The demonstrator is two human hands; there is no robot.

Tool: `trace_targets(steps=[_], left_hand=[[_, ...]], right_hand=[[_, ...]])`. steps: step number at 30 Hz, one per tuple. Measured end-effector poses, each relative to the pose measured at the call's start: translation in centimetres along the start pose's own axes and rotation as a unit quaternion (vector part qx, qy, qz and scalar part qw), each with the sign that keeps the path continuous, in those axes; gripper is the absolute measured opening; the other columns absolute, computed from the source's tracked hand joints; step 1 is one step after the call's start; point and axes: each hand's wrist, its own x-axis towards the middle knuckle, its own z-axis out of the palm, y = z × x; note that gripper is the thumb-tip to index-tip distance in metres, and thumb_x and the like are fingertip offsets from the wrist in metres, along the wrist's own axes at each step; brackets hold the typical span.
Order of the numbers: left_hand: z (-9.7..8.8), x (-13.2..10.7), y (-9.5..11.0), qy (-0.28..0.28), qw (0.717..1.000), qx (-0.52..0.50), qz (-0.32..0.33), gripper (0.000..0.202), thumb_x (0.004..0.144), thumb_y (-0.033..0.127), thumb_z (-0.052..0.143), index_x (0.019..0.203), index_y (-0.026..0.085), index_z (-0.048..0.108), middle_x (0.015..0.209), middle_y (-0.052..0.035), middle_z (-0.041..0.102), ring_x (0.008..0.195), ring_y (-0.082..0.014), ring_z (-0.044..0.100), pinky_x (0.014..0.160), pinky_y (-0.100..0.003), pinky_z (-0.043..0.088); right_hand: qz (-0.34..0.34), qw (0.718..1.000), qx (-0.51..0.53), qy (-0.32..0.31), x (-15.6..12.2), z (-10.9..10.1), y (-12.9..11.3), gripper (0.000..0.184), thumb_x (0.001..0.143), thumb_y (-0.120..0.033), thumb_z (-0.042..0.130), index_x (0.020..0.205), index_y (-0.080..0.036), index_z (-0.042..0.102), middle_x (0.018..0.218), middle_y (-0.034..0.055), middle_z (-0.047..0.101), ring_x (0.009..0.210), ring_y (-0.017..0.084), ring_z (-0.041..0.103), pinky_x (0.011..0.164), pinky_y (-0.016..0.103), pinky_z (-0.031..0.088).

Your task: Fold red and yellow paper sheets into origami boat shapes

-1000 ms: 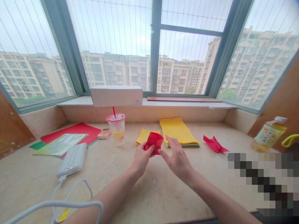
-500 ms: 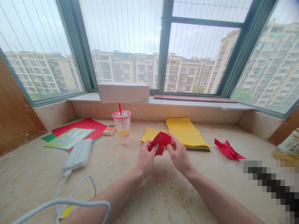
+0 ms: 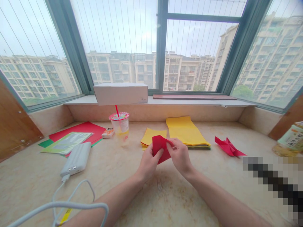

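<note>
A folded piece of red paper [image 3: 161, 145] is held up between both hands, above the counter. My left hand [image 3: 149, 162] grips its left side, with the thumb pressed on the near face. At the right edge, my right hand [image 3: 181, 156] pinches the paper between thumb and fingers. Just behind the hands lie a small stack of yellow paper [image 3: 151, 135] and a larger stack of yellow sheets [image 3: 187, 130] with darker sheets beneath. Off to the right rests a folded red paper figure [image 3: 229, 147] with pointed ends.
At left, a white power bank [image 3: 77, 159] trails a white cable [image 3: 71, 204]. Behind it lie red sheets [image 3: 80, 130] and a green-white packet [image 3: 68, 142]. A lidded plastic cup [image 3: 120, 127] with a straw stands near a small box [image 3: 108, 132]. A bottle [image 3: 290, 140] lies far right.
The red paper has turned in my hands, so a taller, flatter face shows. My right fingers have shifted along its right edge. The whole view has moved slightly.
</note>
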Motion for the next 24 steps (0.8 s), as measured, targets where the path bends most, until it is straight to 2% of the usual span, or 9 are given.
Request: trace_targets(steps=[5, 9, 12, 16, 19, 21, 24], left_hand=[[0.06, -0.22, 0.86, 0.016, 1.0, -0.004, -0.002, 0.036, 0.083, 0.04, 0.065, 0.11, 0.015, 0.064, 0.108, -0.0098, 0.072, 0.095, -0.0247, 0.068, 0.083, -0.032, 0.054], [-0.09, -0.16, 0.97, 0.021, 1.0, 0.008, 0.008, 0.037, 0.083, 0.043, 0.065, 0.109, 0.016, 0.066, 0.11, -0.0094, 0.072, 0.097, -0.0256, 0.068, 0.082, -0.032, 0.055], [-0.31, 0.0, 0.63, 0.03, 0.999, 0.025, 0.019, 0.036, 0.083, 0.043, 0.065, 0.107, 0.016, 0.067, 0.103, -0.009, 0.073, 0.095, -0.0254, 0.068, 0.082, -0.033, 0.055], [-0.51, 0.2, 0.3, 0.039, 0.999, 0.016, 0.019, 0.034, 0.084, 0.041, 0.063, 0.106, 0.015, 0.065, 0.102, -0.0097, 0.073, 0.091, -0.0245, 0.069, 0.08, -0.033, 0.056], [-0.49, 0.25, 0.37, 0.041, 0.999, -0.005, 0.014, 0.035, 0.085, 0.041, 0.064, 0.107, 0.015, 0.063, 0.103, -0.0104, 0.072, 0.089, -0.0238, 0.07, 0.078, -0.034, 0.057], [-0.39, 0.16, 0.52, 0.031, 0.999, -0.013, 0.013, 0.038, 0.085, 0.044, 0.065, 0.108, 0.015, 0.062, 0.102, -0.0106, 0.072, 0.087, -0.0231, 0.07, 0.078, -0.034, 0.057], [-0.16, -0.14, 0.79, 0.001, 1.0, 0.0, 0.015, 0.041, 0.083, 0.043, 0.068, 0.111, 0.015, 0.06, 0.102, -0.0109, 0.071, 0.085, -0.022, 0.07, 0.077, -0.033, 0.057]], right_hand=[[-0.1, 0.992, -0.05, -0.055, -0.03, -0.35, 0.47, 0.038, 0.09, -0.018, 0.05, 0.123, -0.026, 0.068, 0.116, 0.0086, 0.064, 0.097, 0.021, 0.063, 0.09, 0.037, 0.052], [-0.1, 0.988, -0.093, -0.078, -0.13, -0.39, 0.27, 0.048, 0.086, -0.016, 0.053, 0.131, -0.027, 0.063, 0.127, 0.0092, 0.057, 0.103, 0.023, 0.059, 0.099, 0.041, 0.048], [-0.07, 0.99, -0.095, -0.071, -0.11, -0.47, -0.07, 0.047, 0.084, -0.016, 0.053, 0.128, -0.026, 0.065, 0.116, 0.0088, 0.058, 0.096, 0.02, 0.06, 0.094, 0.038, 0.05], [-0.012, 0.997, -0.051, -0.065, 0.0, -0.53, -0.35, 0.045, 0.083, -0.017, 0.05, 0.124, -0.02, 0.068, 0.091, 0.006, 0.064, 0.076, 0.018, 0.06, 0.075, 0.033, 0.053], [0.056, 0.995, 0.058, -0.064, 0.03, -0.34, -0.36, 0.039, 0.084, -0.023, 0.053, 0.118, -0.016, 0.07, 0.091, 0.0069, 0.071, 0.072, 0.018, 0.062, 0.069, 0.032, 0.053], [0.103, 0.983, 0.141, -0.063, 0.04, -0.14, -0.37, 0.038, 0.084, -0.028, 0.057, 0.116, -0.014, 0.069, 0.09, 0.0075, 0.074, 0.072, 0.018, 0.065, 0.068, 0.032, 0.054], [0.155, 0.963, 0.214, -0.059, 0.14, 0.02, -0.5, 0.042, 0.081, -0.036, 0.064, 0.116, -0.012, 0.066, 0.074, 0.004, 0.073, 0.06, 0.016, 0.062, 0.059, 0.029, 0.051]])
